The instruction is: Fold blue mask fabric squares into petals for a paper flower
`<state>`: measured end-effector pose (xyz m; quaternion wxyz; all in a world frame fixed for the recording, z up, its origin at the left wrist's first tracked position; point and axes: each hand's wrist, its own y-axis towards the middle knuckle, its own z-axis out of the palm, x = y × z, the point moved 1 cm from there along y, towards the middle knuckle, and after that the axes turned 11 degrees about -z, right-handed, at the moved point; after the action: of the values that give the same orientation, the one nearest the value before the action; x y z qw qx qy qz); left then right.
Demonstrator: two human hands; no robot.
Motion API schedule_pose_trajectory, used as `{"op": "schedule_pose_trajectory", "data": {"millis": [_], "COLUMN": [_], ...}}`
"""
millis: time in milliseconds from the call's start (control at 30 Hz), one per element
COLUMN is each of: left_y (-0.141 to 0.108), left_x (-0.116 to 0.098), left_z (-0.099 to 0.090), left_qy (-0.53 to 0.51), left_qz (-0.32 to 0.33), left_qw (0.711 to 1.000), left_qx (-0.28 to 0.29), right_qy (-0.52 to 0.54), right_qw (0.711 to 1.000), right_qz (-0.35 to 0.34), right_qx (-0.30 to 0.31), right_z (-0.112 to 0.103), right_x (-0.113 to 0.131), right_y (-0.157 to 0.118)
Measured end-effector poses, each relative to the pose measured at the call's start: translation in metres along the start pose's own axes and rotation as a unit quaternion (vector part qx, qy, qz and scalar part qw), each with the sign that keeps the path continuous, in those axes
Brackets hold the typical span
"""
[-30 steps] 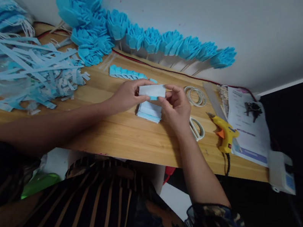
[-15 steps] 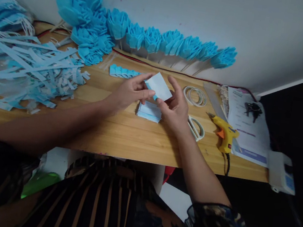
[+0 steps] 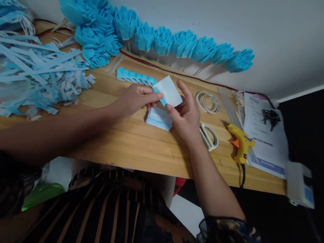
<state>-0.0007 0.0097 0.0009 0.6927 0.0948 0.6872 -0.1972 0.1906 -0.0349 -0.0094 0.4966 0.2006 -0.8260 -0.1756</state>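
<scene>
Left hand (image 3: 137, 98): fingers pinched the sheet (image 3: 170, 91) by its blue strip
Right hand (image 3: 187, 115): thumb and curled fingers held its lower corner, index outstretched
Sheet: thin, squarish, tilted above the desk (image 3: 121, 143), behind its front edge

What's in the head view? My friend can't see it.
Someone's left hand pinches a pale four-sided sheet with a blue edge, the right hand touching it, above a wooden table. Behind are blue layered flowers; at right, a yellow glue gun.
</scene>
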Motion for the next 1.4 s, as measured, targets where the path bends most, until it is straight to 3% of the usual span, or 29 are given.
{"op": "schedule_pose_trajectory", "data": {"millis": [133, 333, 467, 633, 833, 1000, 1200, 1400], "left_y": [-0.002, -0.004, 0.0, 0.001, 0.001, 0.002, 0.006, 0.002], "left_x": [-0.002, -0.005, -0.002, -0.001, 0.001, 0.002, -0.003, -0.013], "left_z": [0.001, 0.001, -0.001, 0.001, 0.0, -0.002, -0.001, -0.001], "left_qy": [-0.006, 0.066, -0.001, -0.083, 0.0, 0.036, -0.092, -0.174], "left_qz": [-0.002, -0.005, 0.008, -0.024, -0.03, -0.015, -0.05, -0.096], "left_qw": [1.0, 0.998, 1.0, 0.996, 0.998, 0.999, 0.994, 0.98], "left_qx": [-0.002, -0.006, 0.0, 0.036, 0.061, 0.025, 0.008, 0.03], "right_qy": [0.006, 0.009, 0.002, -0.003, 0.0, 0.01, 0.007, -0.114], "right_qw": [1.0, 1.0, 1.0, 1.0, 1.0, 1.0, 0.997, 0.98], "right_qz": [-0.004, -0.014, -0.024, -0.026, -0.016, -0.022, -0.068, -0.157], "right_qx": [0.004, 0.014, 0.011, 0.002, 0.008, 0.018, -0.025, -0.045], "right_z": [-0.001, -0.001, 0.0, 0.0, -0.001, 0.001, -0.005, -0.015], "right_x": [0.001, 0.001, 0.004, 0.006, 0.003, 0.0, -0.009, -0.004], "right_y": [0.0, 0.001, 0.002, 0.001, 0.0, -0.001, 0.0, 0.003]}}
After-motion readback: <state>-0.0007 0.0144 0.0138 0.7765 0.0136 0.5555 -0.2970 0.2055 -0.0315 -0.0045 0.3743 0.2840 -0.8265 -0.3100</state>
